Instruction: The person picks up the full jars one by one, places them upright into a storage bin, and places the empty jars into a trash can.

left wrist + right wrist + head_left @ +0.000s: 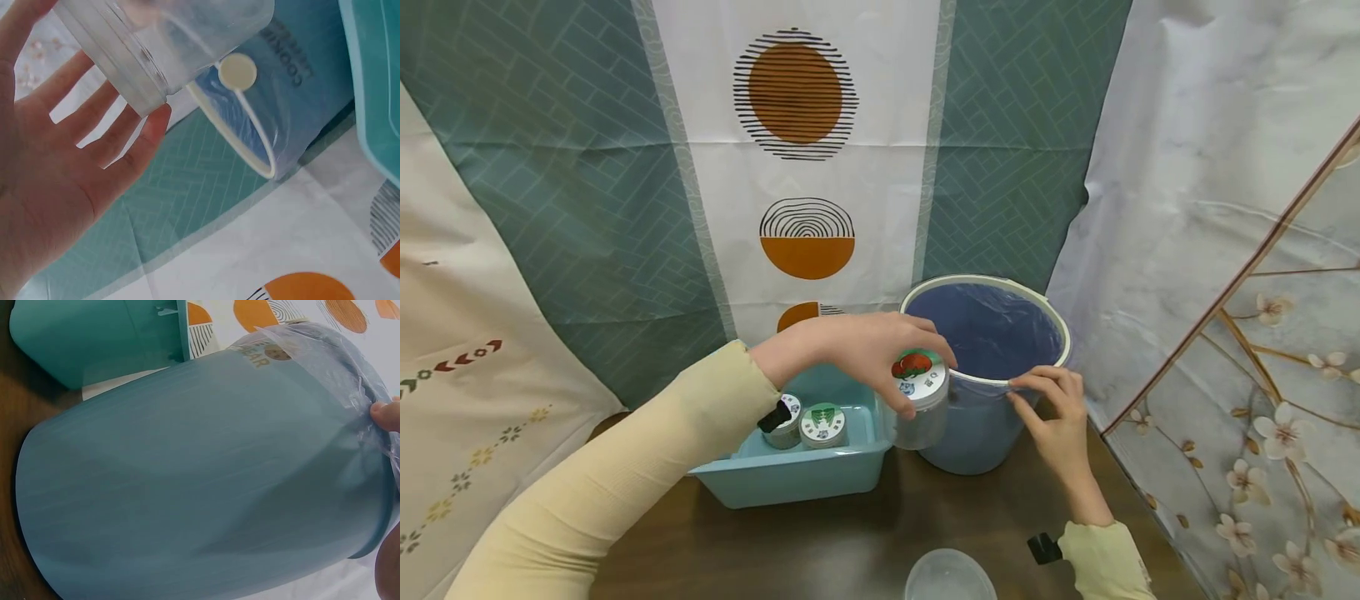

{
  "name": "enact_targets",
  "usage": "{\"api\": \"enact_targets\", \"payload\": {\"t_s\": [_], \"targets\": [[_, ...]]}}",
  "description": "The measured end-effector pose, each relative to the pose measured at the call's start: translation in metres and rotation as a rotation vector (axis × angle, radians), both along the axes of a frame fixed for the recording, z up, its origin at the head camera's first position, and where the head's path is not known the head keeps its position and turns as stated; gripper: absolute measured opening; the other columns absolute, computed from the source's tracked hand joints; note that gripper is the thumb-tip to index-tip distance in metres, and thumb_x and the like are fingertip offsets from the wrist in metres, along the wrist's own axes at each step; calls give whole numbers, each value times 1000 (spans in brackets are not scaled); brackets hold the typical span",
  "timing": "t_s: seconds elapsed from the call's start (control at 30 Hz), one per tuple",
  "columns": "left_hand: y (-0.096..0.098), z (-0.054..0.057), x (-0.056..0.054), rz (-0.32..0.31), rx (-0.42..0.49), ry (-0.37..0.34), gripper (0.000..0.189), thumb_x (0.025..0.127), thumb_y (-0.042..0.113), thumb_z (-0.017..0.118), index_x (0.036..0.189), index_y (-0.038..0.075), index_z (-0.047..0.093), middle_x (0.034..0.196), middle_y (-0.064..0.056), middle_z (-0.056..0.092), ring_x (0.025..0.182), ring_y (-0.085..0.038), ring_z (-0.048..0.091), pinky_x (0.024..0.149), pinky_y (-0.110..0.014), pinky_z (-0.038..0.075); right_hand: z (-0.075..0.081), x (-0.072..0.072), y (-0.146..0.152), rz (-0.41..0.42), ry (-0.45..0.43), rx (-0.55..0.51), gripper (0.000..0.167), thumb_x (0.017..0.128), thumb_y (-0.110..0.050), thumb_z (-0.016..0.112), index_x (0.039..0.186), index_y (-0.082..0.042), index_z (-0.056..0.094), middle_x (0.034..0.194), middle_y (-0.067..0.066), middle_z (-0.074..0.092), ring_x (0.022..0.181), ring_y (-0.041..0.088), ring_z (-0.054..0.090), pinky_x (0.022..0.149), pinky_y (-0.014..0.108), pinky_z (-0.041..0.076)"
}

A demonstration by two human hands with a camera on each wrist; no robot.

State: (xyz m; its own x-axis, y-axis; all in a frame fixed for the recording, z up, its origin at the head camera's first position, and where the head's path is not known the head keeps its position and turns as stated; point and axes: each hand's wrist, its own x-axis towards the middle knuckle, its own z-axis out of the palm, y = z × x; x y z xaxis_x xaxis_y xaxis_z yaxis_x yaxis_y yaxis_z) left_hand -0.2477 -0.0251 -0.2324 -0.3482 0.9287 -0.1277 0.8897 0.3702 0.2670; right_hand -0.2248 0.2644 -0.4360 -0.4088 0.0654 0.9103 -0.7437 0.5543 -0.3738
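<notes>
My left hand (883,346) grips a clear plastic jar (925,421) by its white lid, which carries a red picture. The jar is held upright in front of the trash bin, beside the right end of the blue tub. In the left wrist view the fingers go round the lid of the jar (206,37). A blue trash bin (966,450) with a cream rim ring stands behind the jar, lined with a thin clear bag (985,321). At the bin's front right rim, my right hand (1060,417) pinches the edge and the bag (350,375).
The light blue tub (790,483) stands left of the bin. Inside it are a green-labelled jar (823,425) and another jar (787,421) partly behind my sleeve. A clear round container (951,577) sits at the front edge of view on the brown table (820,550).
</notes>
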Motion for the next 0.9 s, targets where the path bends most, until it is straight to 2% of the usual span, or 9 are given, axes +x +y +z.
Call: {"api": "enact_targets", "payload": {"t_s": [0.3, 0.47, 0.57, 0.73, 0.83, 0.9], "targets": [[9, 15, -20, 28, 46, 11, 63, 81, 37, 78, 138, 21, 55, 135, -1, 55, 109, -16, 52, 86, -27, 50, 0, 1, -1, -6, 4, 4, 34, 60, 18, 78, 88, 0, 74, 96, 19, 60, 101, 10, 45, 94, 21, 29], [15, 27, -35, 59, 86, 39, 65, 83, 36, 76, 141, 20, 53, 135, -3, 55, 111, -19, 49, 89, -33, 48, 6, 4, -4, -5, 17, -1, 32, 62, 18, 78, 89, 1, 73, 96, 19, 59, 101, 9, 45, 94, 20, 29], [19, 34, -44, 92, 86, 63, 66, 84, 37, 76, 143, 20, 51, 134, -5, 55, 109, -20, 49, 89, -35, 48, 12, 8, -7, -2, 25, 1, 32, 62, 19, 77, 89, 2, 73, 95, 20, 59, 101, 10, 45, 94, 20, 29], [22, 40, -57, 176, 103, 74, 68, 83, 37, 77, 144, 23, 49, 139, -8, 47, 118, -22, 45, 95, -38, 49, 24, 17, -15, 5, 29, 12, 33, 61, 23, 75, 88, 3, 72, 94, 23, 59, 96, 20, 45, 94, 20, 29], [24, 40, -64, 215, 110, 91, 69, 83, 38, 77, 145, 27, 49, 138, -8, 45, 118, -22, 45, 95, -40, 49, 28, 20, -18, 9, 27, 15, 33, 61, 24, 75, 88, 4, 72, 93, 24, 58, 94, 25, 45, 94, 20, 29], [26, 39, -68, 220, 114, 113, 69, 83, 39, 77, 145, 28, 49, 138, -8, 47, 117, -22, 46, 95, -40, 48, 28, 22, -18, 7, 25, 16, 33, 61, 24, 75, 88, 4, 72, 93, 24, 58, 94, 23, 45, 94, 19, 29]]}}
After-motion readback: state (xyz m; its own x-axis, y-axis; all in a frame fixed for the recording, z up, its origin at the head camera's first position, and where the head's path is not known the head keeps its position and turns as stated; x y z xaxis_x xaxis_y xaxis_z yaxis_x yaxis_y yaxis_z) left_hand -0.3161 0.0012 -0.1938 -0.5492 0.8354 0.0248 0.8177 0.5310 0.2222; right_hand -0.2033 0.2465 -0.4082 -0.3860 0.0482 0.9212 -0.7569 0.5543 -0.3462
